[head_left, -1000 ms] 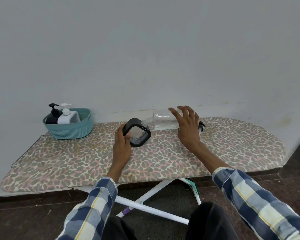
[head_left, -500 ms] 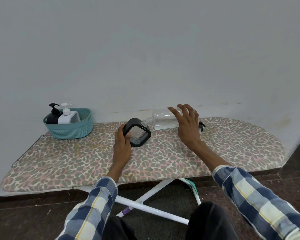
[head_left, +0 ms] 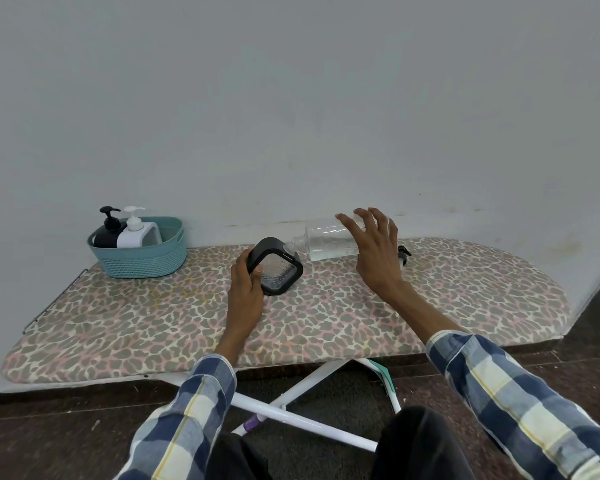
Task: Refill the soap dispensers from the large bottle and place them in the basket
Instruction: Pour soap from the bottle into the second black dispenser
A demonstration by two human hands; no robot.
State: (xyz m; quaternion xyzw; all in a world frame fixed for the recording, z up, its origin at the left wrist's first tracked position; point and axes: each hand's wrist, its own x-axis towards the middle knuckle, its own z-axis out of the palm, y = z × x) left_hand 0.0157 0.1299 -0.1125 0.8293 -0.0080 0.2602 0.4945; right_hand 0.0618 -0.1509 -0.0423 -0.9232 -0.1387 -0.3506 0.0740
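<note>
My left hand (head_left: 245, 299) grips a square clear soap dispenser with a black frame (head_left: 277, 270), tilted on the ironing board (head_left: 153, 323) without its pump. My right hand (head_left: 376, 252) holds the large clear bottle (head_left: 326, 242) on its side, fingers spread around its far end. The bottle's threaded neck points left and meets the top of the tilted dispenser. A black pump head (head_left: 403, 254) lies on the board just behind my right hand. The teal basket (head_left: 142, 259) stands at the back left with a black dispenser (head_left: 107, 230) and a white dispenser (head_left: 136, 232) in it.
The board has a leopard-print cover and stands against a grey wall. Its white legs (head_left: 291, 414) cross below the front edge, over a dark floor. My knees and checked sleeves fill the bottom of the view.
</note>
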